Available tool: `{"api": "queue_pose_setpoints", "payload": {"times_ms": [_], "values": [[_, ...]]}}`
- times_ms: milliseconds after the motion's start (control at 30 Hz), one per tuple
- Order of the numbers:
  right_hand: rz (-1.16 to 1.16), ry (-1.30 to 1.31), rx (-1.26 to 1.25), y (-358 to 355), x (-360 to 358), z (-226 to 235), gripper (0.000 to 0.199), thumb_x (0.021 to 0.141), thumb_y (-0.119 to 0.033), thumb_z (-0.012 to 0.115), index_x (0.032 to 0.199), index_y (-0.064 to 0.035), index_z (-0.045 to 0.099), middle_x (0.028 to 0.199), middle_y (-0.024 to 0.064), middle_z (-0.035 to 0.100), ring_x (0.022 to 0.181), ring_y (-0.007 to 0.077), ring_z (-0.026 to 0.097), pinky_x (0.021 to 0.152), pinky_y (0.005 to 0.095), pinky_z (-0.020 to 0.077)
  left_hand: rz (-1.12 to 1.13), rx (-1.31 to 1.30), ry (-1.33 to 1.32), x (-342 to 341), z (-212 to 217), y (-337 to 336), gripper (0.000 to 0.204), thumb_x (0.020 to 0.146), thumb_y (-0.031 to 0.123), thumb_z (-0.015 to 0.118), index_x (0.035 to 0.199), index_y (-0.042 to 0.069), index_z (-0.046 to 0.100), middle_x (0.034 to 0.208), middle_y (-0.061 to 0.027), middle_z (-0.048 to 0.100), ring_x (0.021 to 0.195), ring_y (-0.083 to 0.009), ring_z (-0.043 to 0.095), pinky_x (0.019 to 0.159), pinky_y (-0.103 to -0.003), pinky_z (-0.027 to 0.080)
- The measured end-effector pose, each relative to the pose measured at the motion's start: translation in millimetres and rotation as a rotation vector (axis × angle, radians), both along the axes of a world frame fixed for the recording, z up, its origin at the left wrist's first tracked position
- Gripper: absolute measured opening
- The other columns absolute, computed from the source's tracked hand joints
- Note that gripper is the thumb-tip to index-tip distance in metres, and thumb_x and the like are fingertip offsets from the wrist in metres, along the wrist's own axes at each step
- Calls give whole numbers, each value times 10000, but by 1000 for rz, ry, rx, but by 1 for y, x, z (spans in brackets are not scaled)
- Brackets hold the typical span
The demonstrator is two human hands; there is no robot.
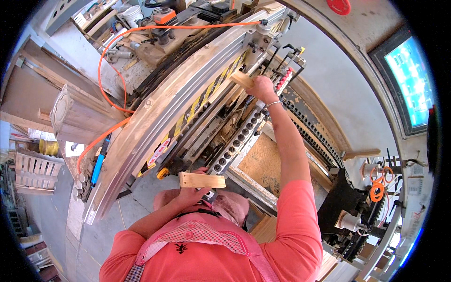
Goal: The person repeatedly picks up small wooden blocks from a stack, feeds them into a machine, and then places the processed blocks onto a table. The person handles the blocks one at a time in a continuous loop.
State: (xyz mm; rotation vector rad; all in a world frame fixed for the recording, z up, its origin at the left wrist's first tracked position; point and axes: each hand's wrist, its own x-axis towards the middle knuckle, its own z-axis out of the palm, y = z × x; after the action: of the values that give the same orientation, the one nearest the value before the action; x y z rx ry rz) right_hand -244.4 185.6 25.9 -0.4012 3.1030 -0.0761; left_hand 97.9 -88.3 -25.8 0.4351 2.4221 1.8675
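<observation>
Pink cloth — a checked scarf (199,233) over a coral shirt — filled the near edge, and both arms rose from it toward the machine. Close in, the left hand (190,193) was closed around a short, pale wooden block (202,180), fingers under it and thumb side against its near face; the block lay level, just in front of the row of drill holes (239,138) on the machine's bed. Far off and to the right, the right hand (263,88) reached at full stretch, a thin bangle (274,104) at the wrist, gripping a second wooden block (242,79) by one end and holding it against the long curved rail (183,101) with its black-and-yellow striped strip.

Both blocks looked light, stiff and dry — sawn timber with square edges, unlikely to slip or bruise, though corners could splinter. Holding each across its narrow faces near the middle or one end seemed soundest.

An orange hose (117,61) looped over the rail at far left; a lit screen (411,80) stood at the far right.
</observation>
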Motion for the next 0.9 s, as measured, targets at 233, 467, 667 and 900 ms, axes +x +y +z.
{"api": "queue_pose_setpoints", "payload": {"times_ms": [233,467,667,900], "values": [[-7,10,-25,5,-2,-5,408,617,-406,693,795,-39,671,845,148,636,812,291,617,751,372,501,-22,24,-9,-2,6,1,463,699,68,722,1097,6,493,1134,-153,504,1107,-279,490,908,-371,400],[6,-37,12,0,0,3,391,627,-394,682,782,-35,669,841,140,637,845,282,611,772,366,489,3,41,-29,1,2,1,466,698,74,722,1100,9,495,1147,-153,499,1120,-272,481,914,-371,397],[15,-23,12,0,0,1,389,630,-394,675,789,-39,670,849,138,637,853,285,611,777,365,490,-1,36,-25,0,2,0,482,696,93,727,1110,10,494,1148,-147,499,1125,-278,479,922,-377,392],[7,-41,0,0,-1,1,392,624,-387,670,804,-38,672,860,141,636,855,290,613,784,367,493,8,30,-17,1,0,0,488,699,100,731,1114,13,490,1128,-136,508,1120,-278,486,925,-382,395]]}}
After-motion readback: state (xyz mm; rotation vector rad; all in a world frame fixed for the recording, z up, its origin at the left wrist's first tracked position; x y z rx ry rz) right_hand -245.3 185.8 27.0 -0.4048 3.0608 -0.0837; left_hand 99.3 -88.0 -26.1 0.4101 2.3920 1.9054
